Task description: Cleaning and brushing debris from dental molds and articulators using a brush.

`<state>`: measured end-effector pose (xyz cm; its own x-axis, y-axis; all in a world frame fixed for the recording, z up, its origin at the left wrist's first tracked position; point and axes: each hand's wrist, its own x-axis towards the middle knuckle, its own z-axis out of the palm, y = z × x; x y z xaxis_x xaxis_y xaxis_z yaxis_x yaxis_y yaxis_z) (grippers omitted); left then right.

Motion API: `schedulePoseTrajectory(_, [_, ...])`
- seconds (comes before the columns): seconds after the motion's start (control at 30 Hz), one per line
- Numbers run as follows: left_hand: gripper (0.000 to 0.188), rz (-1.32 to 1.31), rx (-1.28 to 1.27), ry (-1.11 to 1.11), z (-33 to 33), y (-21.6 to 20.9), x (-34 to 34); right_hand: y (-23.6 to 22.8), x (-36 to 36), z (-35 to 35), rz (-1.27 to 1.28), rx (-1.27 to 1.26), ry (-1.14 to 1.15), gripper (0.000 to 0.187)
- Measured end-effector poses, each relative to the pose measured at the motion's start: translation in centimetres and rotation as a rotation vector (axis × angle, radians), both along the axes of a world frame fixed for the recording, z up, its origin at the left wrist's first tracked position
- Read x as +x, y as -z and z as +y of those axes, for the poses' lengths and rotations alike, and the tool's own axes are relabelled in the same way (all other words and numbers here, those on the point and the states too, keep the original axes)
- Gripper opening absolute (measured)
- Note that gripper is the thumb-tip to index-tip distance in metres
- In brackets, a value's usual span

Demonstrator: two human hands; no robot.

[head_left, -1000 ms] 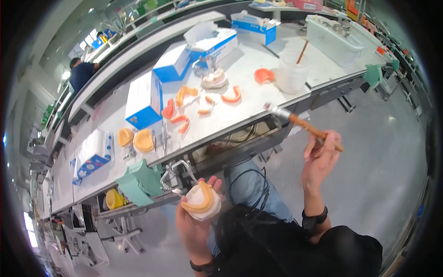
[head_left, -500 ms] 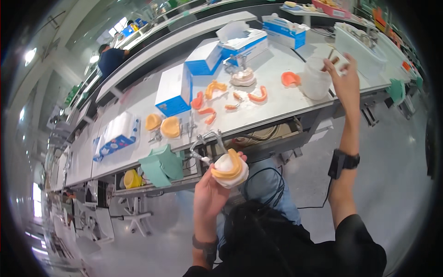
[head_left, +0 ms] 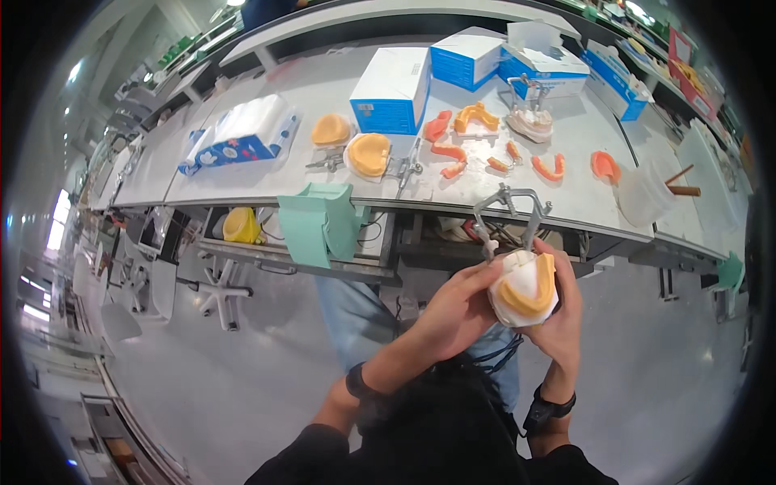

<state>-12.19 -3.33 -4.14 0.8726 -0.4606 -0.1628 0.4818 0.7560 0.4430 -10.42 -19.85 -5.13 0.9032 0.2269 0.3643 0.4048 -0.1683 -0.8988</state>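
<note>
Over my lap, near the bench's front edge, I hold a dental cast (head_left: 524,295) with a yellow arch on a white plaster base. It is mounted on a metal articulator (head_left: 515,198) whose frame points up toward the bench. My left hand (head_left: 462,314) is closed round its left side, the thumb near the white plaster. My right hand (head_left: 566,307) grips the right side, its fingers partly hidden behind the cast. On the bench beyond lie orange-pink denture pieces (head_left: 550,166), a yellow arch piece (head_left: 475,119) and another cast on an articulator (head_left: 530,124).
Two round yellow casts (head_left: 369,155) sit left of the pieces, by a pack of tissues (head_left: 242,133). Blue-and-white boxes (head_left: 391,90) stand behind. At right is a translucent cup (head_left: 644,194) with brown sticks. A green holder (head_left: 319,224) hangs off the bench edge.
My right hand has left the cup with the sticks and come down to the cast. The cast has moved right in view, still in my left hand. The view has swung left.
</note>
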Motion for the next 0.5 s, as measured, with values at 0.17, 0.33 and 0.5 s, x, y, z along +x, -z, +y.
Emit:
schedulePoseTrajectory(0.17, [0.041,-0.003,-0.049,-0.033,-0.1,0.1,1.0,0.0,0.7,-0.5,-0.132,-0.049,-0.033,0.089])
schedulePoseTrajectory(0.33, [0.034,-0.009,0.125,-0.102,0.0,1.1,1.5,-1.0,1.7,-0.3,-0.023,-0.039,-0.118,0.086])
schedulePoseTrajectory(0.5, [0.038,-0.134,0.328,-0.118,1.2,0.7,2.0,-1.8,2.1,0.6,0.008,0.03,-0.154,0.081])
